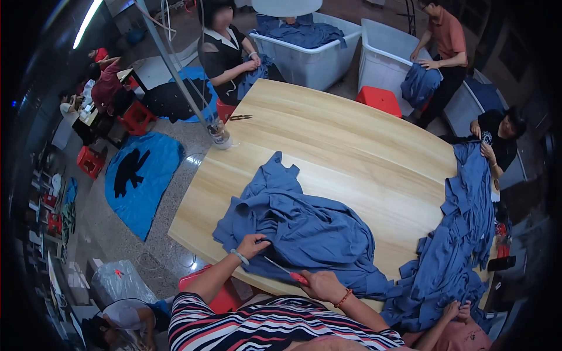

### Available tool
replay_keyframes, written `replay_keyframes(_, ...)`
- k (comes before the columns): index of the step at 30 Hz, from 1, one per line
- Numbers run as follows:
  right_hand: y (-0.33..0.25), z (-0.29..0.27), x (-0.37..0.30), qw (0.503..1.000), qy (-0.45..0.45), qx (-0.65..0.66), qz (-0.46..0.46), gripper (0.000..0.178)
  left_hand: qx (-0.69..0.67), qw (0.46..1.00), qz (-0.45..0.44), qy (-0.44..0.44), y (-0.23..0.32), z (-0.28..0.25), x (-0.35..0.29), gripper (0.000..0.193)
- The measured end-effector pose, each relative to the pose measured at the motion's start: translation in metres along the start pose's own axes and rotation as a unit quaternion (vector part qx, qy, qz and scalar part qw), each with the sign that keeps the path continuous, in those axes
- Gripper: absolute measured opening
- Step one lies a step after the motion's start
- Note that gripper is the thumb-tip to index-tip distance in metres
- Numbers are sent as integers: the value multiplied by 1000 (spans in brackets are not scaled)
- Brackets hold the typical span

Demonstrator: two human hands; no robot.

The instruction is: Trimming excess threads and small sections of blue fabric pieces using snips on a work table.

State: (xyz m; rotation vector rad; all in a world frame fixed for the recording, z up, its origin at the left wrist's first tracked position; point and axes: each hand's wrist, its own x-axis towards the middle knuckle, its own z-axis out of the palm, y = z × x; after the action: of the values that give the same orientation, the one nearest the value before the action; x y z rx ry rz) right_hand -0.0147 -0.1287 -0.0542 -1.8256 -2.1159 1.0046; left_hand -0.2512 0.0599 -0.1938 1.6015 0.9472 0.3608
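Observation:
A heap of blue garments point(316, 225) lies crumpled on the wooden table in front of me. My left hand point(252, 246) pinches a dark edge of the cloth at the heap's near left side. In my right hand point(325, 288) is a slim tool with a red handle point(301, 278). Its thin metal shaft point(278, 265) slants up and left over the fabric, with the tip close to my left fingers. Whether that tip touches the cloth, I cannot tell.
The pale wooden table point(345, 140) bears thread snips point(240, 117) and a jar point(220, 139) by a metal pole. More blue garments point(451, 240) run along its right side, where co-workers handle them. Beyond stand white bins point(336, 55) and a red stool point(379, 102).

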Motion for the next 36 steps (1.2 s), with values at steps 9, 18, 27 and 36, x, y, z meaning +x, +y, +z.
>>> replay_keyframes(9,3,20,-2,998,68,8,-15,32,-68,993,-94,16,-31,-4,-12,34)
replay_keyframes(18,13,5,2,996,84,25,33,39,398,907,109,83,56,-33,36,27)
replay_keyframes(27,15,3,-19,996,65,11,66,35,473,848,177,163,53,-42,76,21)
replay_keyframes(36,26,0,9,992,-5,104,72,39,-45,937,345,38,264,-39,0,18)
